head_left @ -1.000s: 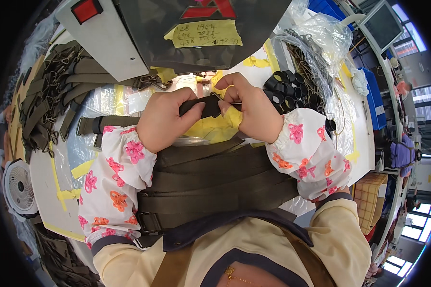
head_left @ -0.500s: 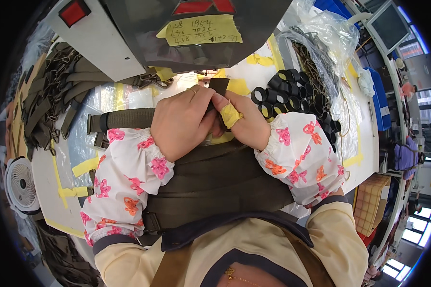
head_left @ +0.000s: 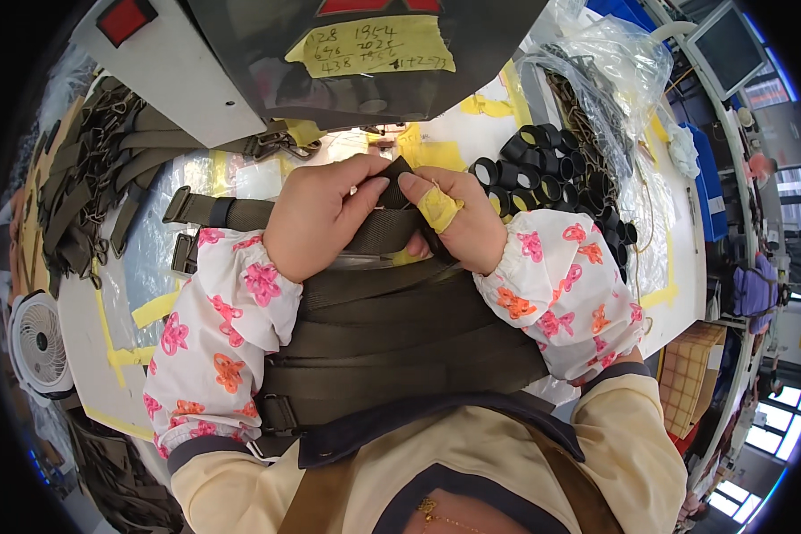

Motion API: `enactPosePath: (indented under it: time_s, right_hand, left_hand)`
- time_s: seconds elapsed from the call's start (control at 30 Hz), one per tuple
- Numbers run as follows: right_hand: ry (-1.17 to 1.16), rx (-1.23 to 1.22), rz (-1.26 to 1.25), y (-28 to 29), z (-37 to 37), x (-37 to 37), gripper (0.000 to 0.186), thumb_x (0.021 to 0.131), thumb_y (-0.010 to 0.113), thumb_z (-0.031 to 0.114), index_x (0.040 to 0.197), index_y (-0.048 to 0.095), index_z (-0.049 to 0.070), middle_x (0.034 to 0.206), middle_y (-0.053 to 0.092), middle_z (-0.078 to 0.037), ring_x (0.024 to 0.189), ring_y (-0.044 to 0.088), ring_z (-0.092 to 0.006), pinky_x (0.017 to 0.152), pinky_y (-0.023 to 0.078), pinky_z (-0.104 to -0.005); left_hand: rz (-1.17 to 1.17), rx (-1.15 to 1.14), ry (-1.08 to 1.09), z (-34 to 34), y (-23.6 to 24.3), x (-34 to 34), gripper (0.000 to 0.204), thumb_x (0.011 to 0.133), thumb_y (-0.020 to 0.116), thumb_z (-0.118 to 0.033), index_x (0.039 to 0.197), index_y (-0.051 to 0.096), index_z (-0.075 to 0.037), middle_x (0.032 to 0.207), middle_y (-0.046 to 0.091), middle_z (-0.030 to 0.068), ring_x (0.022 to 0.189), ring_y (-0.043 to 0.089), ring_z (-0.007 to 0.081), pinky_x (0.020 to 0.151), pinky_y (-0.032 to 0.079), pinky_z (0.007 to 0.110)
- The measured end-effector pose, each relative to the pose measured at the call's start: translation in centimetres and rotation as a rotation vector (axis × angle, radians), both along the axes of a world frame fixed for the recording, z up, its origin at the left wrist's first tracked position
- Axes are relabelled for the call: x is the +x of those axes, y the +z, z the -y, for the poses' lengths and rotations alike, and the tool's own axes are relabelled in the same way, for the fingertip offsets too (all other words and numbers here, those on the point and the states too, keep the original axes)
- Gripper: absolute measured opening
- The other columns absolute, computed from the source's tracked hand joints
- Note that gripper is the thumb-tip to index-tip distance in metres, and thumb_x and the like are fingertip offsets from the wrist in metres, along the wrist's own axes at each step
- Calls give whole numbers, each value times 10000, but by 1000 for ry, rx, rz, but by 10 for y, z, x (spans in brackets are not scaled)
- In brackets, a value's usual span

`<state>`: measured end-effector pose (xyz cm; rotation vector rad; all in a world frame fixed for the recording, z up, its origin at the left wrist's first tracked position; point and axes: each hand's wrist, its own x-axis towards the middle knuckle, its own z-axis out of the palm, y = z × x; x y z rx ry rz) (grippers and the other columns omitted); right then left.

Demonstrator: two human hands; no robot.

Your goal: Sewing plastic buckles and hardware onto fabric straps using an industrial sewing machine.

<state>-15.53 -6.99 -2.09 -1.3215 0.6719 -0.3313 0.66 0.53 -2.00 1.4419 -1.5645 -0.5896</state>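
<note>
A strip of dark webbing, the strap [head_left: 384, 233], is held above the white surface [head_left: 84, 336], in front of the grey machine housing [head_left: 356, 100]. Its narrow end [head_left: 400, 176] is raised and gripped from both sides. By the left hand [head_left: 327, 218] it is pinched between thumb and curled forefinger; by the right hand [head_left: 458, 218], whose thumb is wrapped in yellow tape [head_left: 440, 211], it is clamped under the thumb, the other fingers being partly hidden. The webbing is apparently continued behind the left hand to a buckle [head_left: 178, 206], beside which a black band [head_left: 222, 212] is already seated around it. The work on this strap is judged to be part-way: the buckled end appears finished, whereas the gripped end is folded by hand and no fastening is seen there. Whether anything is threaded at the fold cannot be told. Much seems to be left: flat straps [head_left: 418, 329] are stacked nearest the body, and loose black rings [head_left: 543, 171] are heaped to the right.
</note>
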Motion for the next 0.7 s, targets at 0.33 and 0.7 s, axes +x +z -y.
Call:
enactPosePath:
  time_s: [0.33,0.7]
  right_hand:
    - [-78,-45,-23,4,1,2,341,950,418,290,831,514,-15,568,502,-38,432,522,-106,383,391,-228]
    - [-55,-404,-9,8,-9,0,287,938,449,245,870,480,-32,637,531,-88,570,601,-176,418,465,-273]
  left_hand:
    - [864,-143,64,-7,7,-19,226,785,542,-73,999,586,-14,645,566,91,541,556,190,515,441,289]
    - [-62,92,-41,-2,9,-3,207,862,567,-188,780,554,2,590,514,123,502,469,229,495,385,297]
